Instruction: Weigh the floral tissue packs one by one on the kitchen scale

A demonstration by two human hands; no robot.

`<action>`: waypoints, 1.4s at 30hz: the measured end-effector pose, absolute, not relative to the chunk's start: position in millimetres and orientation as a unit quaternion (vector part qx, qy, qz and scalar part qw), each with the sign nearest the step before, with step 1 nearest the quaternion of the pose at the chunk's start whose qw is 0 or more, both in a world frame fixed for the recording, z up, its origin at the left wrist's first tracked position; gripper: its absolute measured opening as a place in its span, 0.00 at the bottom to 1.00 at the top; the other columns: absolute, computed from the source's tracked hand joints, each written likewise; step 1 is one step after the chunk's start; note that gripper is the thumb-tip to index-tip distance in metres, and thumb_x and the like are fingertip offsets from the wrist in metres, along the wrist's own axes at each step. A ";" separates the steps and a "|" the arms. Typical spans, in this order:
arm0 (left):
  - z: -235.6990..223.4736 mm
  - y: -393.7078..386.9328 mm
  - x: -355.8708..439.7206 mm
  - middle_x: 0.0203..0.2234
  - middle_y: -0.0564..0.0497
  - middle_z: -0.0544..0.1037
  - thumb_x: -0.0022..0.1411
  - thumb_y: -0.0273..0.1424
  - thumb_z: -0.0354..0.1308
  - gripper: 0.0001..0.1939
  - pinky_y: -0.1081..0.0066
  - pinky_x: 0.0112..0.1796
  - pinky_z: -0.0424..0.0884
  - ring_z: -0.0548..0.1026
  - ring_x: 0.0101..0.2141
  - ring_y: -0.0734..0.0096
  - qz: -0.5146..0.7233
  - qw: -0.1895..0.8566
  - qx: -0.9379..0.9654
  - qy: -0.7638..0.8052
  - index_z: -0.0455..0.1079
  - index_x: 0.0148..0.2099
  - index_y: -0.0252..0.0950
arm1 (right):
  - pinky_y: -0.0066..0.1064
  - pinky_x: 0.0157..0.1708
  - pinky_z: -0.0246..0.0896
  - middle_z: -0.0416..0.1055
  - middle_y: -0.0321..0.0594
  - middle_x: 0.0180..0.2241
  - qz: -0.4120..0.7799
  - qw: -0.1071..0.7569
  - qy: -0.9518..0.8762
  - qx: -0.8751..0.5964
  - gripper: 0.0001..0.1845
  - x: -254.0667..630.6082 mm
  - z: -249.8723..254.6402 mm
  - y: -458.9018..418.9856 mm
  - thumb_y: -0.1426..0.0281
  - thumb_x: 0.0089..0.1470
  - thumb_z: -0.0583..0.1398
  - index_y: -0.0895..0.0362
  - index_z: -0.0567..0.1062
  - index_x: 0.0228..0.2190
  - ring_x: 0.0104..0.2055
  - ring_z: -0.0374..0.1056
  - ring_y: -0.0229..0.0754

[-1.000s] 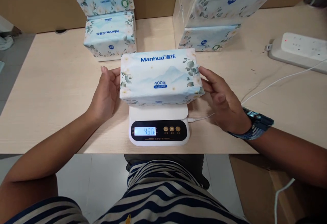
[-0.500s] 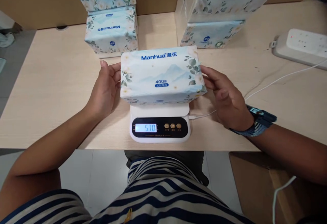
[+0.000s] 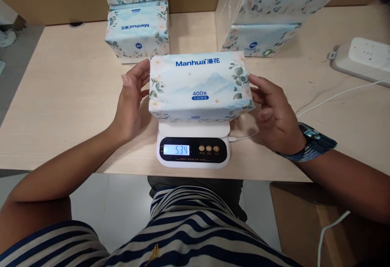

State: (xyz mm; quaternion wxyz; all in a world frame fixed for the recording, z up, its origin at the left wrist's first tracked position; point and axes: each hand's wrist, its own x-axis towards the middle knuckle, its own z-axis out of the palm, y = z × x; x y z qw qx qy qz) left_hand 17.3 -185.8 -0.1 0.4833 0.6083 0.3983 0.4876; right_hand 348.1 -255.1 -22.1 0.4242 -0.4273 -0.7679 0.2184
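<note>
A soft pack of tissues [image 3: 199, 78], white and pale blue with flowers and a mountain print, rests on a white digital scale [image 3: 164, 159]. The scale's lit display [image 3: 176, 149] appears to read 5.34. At the pack's left end is my left hand [image 3: 129, 104], open, with its thumb raised apart and its fingertips at the pack's edge. My right hand [image 3: 272, 110] is open at the other end, fingers stretched toward the side and partly hidden by the pack. Whether the fingertips press on the pack is unclear.
Behind stand similar tissue packs, one stack [image 3: 137, 33] at the left and another [image 3: 262, 39] at the right. A white power strip [image 3: 370, 56] lies at far right. A white cable [image 3: 338, 92] crosses the wooden table [image 3: 61, 88]. Below right is a cardboard box [image 3: 292, 218].
The display has gone from 5.70 to 5.34. My left fingers have shifted up along the pack's end and spread a little. The whole view has shifted slightly.
</note>
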 end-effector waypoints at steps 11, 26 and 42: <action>30.1 -141.1 -29.1 0.26 0.49 0.71 0.66 0.73 0.23 0.54 0.57 0.45 0.73 0.73 0.30 0.66 0.357 0.148 0.845 0.370 0.77 0.40 0.37 | 0.40 0.31 0.62 0.79 0.41 0.29 -0.136 0.240 -0.878 -0.392 0.39 383.8 1.4 -241.0 0.39 0.73 0.42 0.54 0.79 0.47 0.31 0.74 0.46; 20.2 -168.2 -16.0 0.15 0.55 0.61 0.77 0.61 0.43 0.38 0.67 0.26 0.58 0.61 0.19 0.71 0.264 -0.159 0.930 0.200 0.59 0.23 0.39 | 0.36 0.25 0.46 0.62 0.36 0.15 -0.163 0.226 -0.911 -0.304 0.37 332.7 16.9 -233.9 0.55 0.77 0.51 0.55 0.71 0.17 0.20 0.57 0.37; 17.1 -160.2 -26.0 0.16 0.52 0.72 0.81 0.53 0.45 0.36 0.67 0.29 0.62 0.67 0.20 0.70 0.273 -0.189 0.921 0.204 0.68 0.24 0.37 | 0.33 0.26 0.53 0.68 0.35 0.15 -0.138 0.298 -0.912 -0.246 0.33 303.8 20.3 -237.8 0.69 0.77 0.52 0.56 0.70 0.17 0.19 0.60 0.35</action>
